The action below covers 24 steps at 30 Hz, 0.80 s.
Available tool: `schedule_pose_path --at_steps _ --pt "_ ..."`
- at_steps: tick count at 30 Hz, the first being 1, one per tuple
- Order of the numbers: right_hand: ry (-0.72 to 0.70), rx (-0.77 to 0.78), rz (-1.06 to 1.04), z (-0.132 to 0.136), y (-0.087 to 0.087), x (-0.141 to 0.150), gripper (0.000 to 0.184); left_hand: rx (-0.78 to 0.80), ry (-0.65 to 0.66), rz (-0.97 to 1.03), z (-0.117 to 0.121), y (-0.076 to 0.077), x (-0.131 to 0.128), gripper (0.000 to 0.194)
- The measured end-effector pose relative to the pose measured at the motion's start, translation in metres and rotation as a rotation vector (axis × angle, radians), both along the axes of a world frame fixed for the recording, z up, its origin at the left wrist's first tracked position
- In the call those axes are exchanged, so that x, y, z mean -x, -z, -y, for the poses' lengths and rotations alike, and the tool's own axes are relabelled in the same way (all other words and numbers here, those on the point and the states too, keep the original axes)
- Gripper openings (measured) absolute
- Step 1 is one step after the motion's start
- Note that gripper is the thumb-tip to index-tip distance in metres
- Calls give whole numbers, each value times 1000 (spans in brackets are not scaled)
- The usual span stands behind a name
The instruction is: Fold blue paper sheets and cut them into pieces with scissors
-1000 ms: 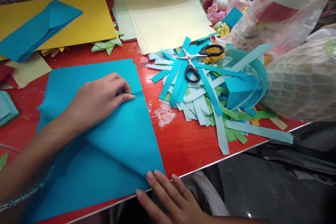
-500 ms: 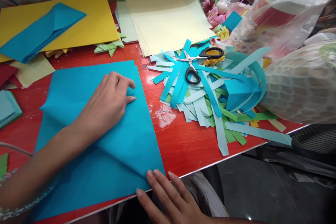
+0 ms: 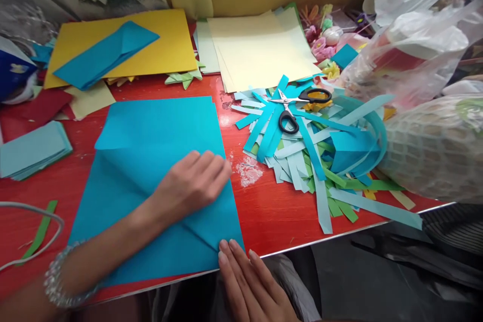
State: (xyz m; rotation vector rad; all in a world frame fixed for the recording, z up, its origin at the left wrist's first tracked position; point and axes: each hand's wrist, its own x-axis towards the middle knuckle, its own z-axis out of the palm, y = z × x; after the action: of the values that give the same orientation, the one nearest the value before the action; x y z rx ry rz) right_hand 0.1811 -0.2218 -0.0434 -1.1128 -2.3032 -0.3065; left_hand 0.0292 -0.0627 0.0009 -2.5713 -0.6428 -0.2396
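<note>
A large sheet of blue paper (image 3: 177, 126) lies folded over itself near the table's front edge, with a raised, soft fold running diagonally down to its lower right corner. My left hand (image 3: 192, 181), a beaded bracelet on its wrist, is curled into a fist on the upper layer near the right side. I see nothing in it, though its fingertips are hidden. At the lower right corner, my right hand (image 3: 252, 282) rests its outstretched fingertips on the paper. Scissors (image 3: 289, 105) with black handles lie splayed on a pile of paper strips (image 3: 294, 158) to the right.
Yellow paper (image 3: 169, 45) carries a folded blue piece (image 3: 109, 53) at the back left; cream sheets (image 3: 260, 45) lie behind. Stacked light-blue paper (image 3: 33, 151) and a white cable (image 3: 56, 219) are at left. A net-wrapped bundle (image 3: 426, 151) and a plastic bag (image 3: 411, 55) crowd the right.
My left hand has slid toward the front and right over the paper, and its fingers have curled into a fist. My right fingers have drawn closer together at the corner. The view has shifted.
</note>
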Motion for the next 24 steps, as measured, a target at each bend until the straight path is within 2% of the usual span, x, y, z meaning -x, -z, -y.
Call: schedule_pose_path --at_steps 2,7,11,17,21,24 --pt "15 -19 6 -1 0 2 38 70 35 96 25 -5 0 25" --pt "5 -53 -45 -1 4 5 41 307 67 278 90 -12 12 39" --pt "-6 -40 -38 1 7 2 40 383 10 297 116 -8 22 27" --pt "9 -31 -43 1 3 3 37 391 -92 285 117 8 43 31" --pt "44 -9 -78 1 0 7 40 370 -233 166 97 14 77 51" --pt "74 -30 -147 1 5 11 42 339 -337 136 76 17 100 59"
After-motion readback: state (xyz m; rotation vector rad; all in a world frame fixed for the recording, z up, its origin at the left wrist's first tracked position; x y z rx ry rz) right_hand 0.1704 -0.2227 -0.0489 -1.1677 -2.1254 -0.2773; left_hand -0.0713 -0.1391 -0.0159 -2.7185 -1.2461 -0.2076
